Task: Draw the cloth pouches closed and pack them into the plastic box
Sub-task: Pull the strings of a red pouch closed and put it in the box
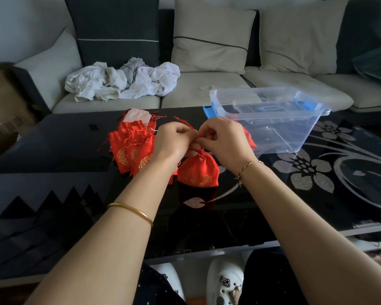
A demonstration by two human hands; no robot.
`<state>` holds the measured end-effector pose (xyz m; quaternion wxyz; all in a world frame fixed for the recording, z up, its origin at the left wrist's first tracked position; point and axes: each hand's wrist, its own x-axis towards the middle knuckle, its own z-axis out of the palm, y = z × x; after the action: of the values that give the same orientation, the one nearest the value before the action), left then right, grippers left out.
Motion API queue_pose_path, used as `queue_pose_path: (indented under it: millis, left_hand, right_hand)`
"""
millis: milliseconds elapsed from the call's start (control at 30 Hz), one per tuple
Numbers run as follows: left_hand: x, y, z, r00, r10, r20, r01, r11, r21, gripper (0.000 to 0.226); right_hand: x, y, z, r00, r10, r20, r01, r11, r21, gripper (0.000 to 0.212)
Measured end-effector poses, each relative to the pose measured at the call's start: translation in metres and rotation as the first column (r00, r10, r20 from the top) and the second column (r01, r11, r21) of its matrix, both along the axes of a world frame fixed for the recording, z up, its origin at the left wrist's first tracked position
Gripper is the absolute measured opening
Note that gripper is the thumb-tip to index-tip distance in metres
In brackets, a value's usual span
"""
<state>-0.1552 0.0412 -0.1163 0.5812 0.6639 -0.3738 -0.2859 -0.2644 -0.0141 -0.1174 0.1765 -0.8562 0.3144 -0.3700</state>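
One red cloth drawstring pouch (197, 170): centre, neck gathered, cords pinched by left hand (176, 139) and right hand (226, 139).
Red pouch pile (130, 148): nine o'clock, probably undrawn.
Clear plastic box (299, 133): two o'clock, seemingly little packed.

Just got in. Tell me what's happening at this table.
A person at the black glass table is drawing a red pouch closed: the left hand and the right hand both pinch at its gathered neck, and the pouch stands on the table. A pile of red pouches lies just to its left. The clear plastic box stands open to the right; whether any pouch is inside it cannot be told.
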Motion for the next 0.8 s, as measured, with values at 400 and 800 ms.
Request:
queue_pose_path:
  millis: [400, 800]
  left_hand:
    - [0.001, 0.007, 0.009, 0.922, 0.114, 0.370, -0.045, 0.981, -0.188, 0.016]
    - [-0.002, -0.004, -0.006, 0.641, 0.128, 0.756, -0.010, 0.987, -0.159, 0.011]
  right_hand:
    - [-0.005, -0.012, -0.006, 0.972, -0.077, 0.223, -0.051, 0.856, 0.515, 0.017]
    - [-0.011, -0.015, -0.003, 0.901, -0.090, 0.425, -0.351, 0.426, 0.834, 0.015]
